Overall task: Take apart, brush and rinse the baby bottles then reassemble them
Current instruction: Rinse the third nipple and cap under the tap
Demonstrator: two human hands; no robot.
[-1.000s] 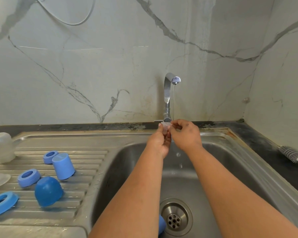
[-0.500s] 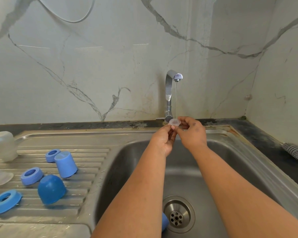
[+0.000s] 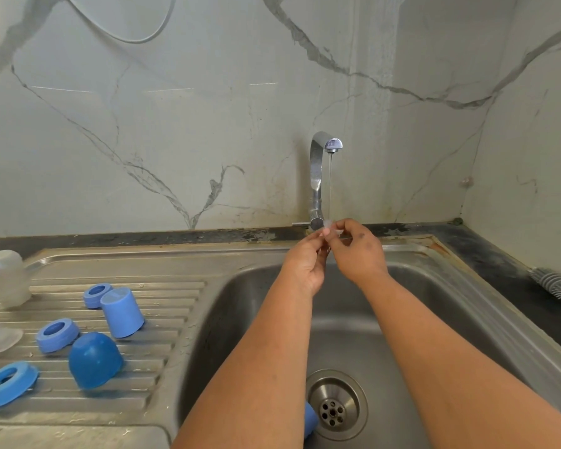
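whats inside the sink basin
In the steel sink basin: a round metal drain strainer and a light blue plastic piece, mostly hidden by the left forearm.

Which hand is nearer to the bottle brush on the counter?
Right. The right hand is under the tap, well left of the bottle brush; the left hand is farther left.

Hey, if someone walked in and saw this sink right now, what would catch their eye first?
Probably the two hands, left hand and right hand, pinching a small clear bottle part under the thin stream from the tap at the back of the sink. Next, the scatter of blue caps and rings on the draining board at left. A bottle brush lies on the dark counter at far right.
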